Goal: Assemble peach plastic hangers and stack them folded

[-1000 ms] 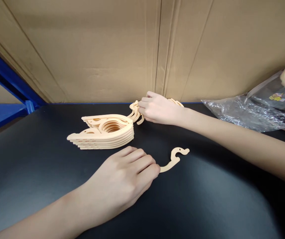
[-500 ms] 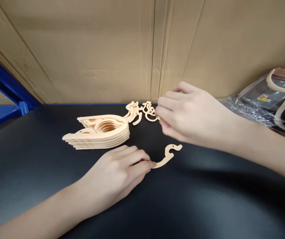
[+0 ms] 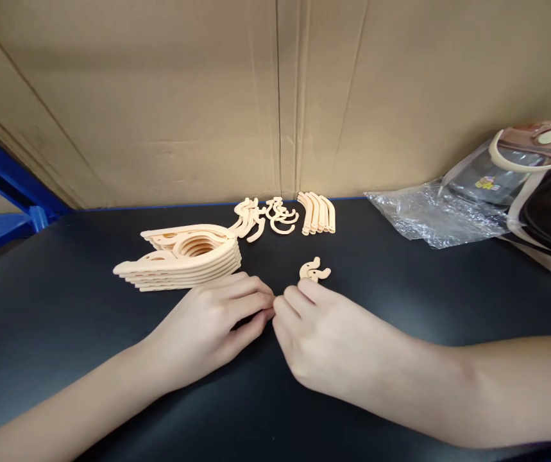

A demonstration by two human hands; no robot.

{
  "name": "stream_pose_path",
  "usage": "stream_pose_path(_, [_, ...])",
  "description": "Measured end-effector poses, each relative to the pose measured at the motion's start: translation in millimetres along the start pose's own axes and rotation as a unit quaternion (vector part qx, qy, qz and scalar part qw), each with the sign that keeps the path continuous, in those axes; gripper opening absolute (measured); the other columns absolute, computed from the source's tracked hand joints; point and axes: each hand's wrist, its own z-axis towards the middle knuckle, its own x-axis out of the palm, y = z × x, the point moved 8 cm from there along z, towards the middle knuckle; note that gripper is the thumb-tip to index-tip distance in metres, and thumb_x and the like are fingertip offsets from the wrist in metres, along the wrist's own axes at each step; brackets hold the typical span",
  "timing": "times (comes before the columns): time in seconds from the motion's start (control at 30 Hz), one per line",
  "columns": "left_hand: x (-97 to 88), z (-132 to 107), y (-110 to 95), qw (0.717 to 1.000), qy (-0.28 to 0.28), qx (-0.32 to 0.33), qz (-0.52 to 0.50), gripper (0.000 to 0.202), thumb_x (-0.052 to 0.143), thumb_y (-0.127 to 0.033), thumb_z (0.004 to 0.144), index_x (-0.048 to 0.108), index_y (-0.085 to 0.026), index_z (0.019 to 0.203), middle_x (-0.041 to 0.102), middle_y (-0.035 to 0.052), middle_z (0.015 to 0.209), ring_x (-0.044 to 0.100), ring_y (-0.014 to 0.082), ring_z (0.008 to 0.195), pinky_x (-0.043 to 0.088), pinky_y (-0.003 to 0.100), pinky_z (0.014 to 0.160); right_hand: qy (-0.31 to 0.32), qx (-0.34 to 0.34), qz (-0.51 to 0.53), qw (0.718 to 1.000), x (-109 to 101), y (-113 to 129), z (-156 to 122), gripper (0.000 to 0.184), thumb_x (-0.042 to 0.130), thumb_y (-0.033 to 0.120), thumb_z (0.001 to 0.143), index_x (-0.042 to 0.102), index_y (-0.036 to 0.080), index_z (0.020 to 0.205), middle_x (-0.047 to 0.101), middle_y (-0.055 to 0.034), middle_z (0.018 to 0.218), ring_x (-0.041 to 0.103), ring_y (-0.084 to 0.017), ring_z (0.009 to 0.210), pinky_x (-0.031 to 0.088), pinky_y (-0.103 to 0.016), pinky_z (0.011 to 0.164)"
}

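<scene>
My left hand (image 3: 224,324) and my right hand (image 3: 321,330) meet fingertip to fingertip low over the black table, both with closed fingers. Beyond the right knuckles stick out the curled ends of peach plastic hanger hooks (image 3: 310,268), seemingly two laid one over the other; the rest lies hidden behind the right hand. Just past my left hand stands a stack of peach folding-hanger bodies (image 3: 193,264). Farther back lie several loose hooks (image 3: 282,221), some of them bunched (image 3: 249,218) beside the stack's tip.
A row of short curved peach pieces (image 3: 317,213) lies at the back. To the right are crumpled clear plastic (image 3: 424,212) and a clear bag with a cream handle (image 3: 510,168). Cardboard (image 3: 183,115) walls the rear; a blue metal frame (image 3: 6,186) stands left.
My right hand has come down from the back of the table to meet the left. The single hook's stem is now hidden, and two curled ends show. The view has shifted slightly.
</scene>
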Motion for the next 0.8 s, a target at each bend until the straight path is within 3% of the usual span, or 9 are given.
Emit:
stream_pose_path(0.13, [-3.0, -0.1, 4.9, 1.000, -0.008, -0.021, 0.001, 0.019, 0.043, -0.017, 0.098, 0.061, -0.018, 0.103, 0.067, 0.0025, 0.094, 0.063, 0.0147, 0.082, 0.049, 0.025, 0.071, -0.021, -0.026, 0.102, 0.994, -9.4, -10.6, 2.9, 0.017, 0.054, 0.012, 0.082, 0.065, 0.019, 0.072, 0.060, -0.0053, 0.069, 0.048, -0.019, 0.062, 0.035, -0.035, 0.061])
stream_pose_path(0.23, [-3.9, 0.1, 5.0, 0.999, -0.016, -0.023, 0.022, 0.017, 0.044, -0.017, 0.098, 0.060, -0.018, 0.104, 0.066, 0.0030, 0.094, 0.062, 0.0156, 0.082, 0.048, 0.027, 0.071, -0.019, 0.017, 0.151, 0.988, -19.6, -44.4, 2.8, 0.024, 0.052, 0.024, 0.091, 0.066, 0.019, 0.073, 0.061, -0.0040, 0.068, 0.052, -0.018, 0.063, 0.035, -0.035, 0.063])
stream_pose_path(0.33, [-2.6, 0.6, 3.2, 0.999, -0.012, -0.021, 0.025, 0.019, 0.049, -0.017, 0.097, 0.060, -0.019, 0.113, 0.067, 0.0039, 0.104, 0.062, 0.0161, 0.091, 0.048, 0.028, 0.079, 0.009, 0.114, 0.125, 0.986, -19.3, -92.5, 1.5, 0.026, 0.049, 0.024, 0.093, 0.067, 0.017, 0.075, 0.065, -0.0063, 0.072, 0.056, -0.019, 0.066, 0.032, -0.034, 0.060])
stream_pose_path(0.5, [-0.5, 1.6, -6.6, 1.000, 0.001, 0.010, 0.023, 0.021, 0.055, -0.023, 0.096, 0.061, -0.021, 0.116, 0.067, 0.0027, 0.109, 0.061, 0.0154, 0.093, 0.047, 0.027, 0.079, 0.046, 0.206, 0.096, 0.973, 7.3, -145.1, -2.9, 0.029, 0.042, 0.025, 0.095, 0.067, 0.017, 0.084, 0.069, -0.0062, 0.079, 0.059, -0.020, 0.070, 0.029, -0.031, 0.059])
stream_pose_path(0.63, [4.9, 1.1, -10.5, 0.999, 0.017, 0.019, 0.042, 0.023, 0.059, -0.031, 0.095, 0.063, -0.023, 0.116, 0.066, 0.0028, 0.111, 0.060, 0.0172, 0.093, 0.047, 0.029, 0.079, 0.048, 0.199, 0.063, 0.977, 38.8, -158.3, 0.8, 0.026, 0.043, 0.021, 0.094, 0.068, 0.015, 0.087, 0.069, -0.0076, 0.086, 0.059, -0.021, 0.075, 0.033, -0.033, 0.066])
stream_pose_path(0.8, [8.5, 1.1, -8.7, 0.999, 0.024, 0.012, 0.041, 0.021, 0.052, -0.023, 0.098, 0.065, -0.025, 0.113, 0.067, 0.0015, 0.108, 0.060, 0.0151, 0.089, 0.047, 0.028, 0.078, 0.065, 0.174, 0.083, 0.979, 74.8, -164.1, 14.9, 0.023, 0.050, 0.023, 0.094, 0.070, 0.013, 0.089, 0.068, -0.0102, 0.092, 0.059, -0.021, 0.083, 0.033, -0.032, 0.073])
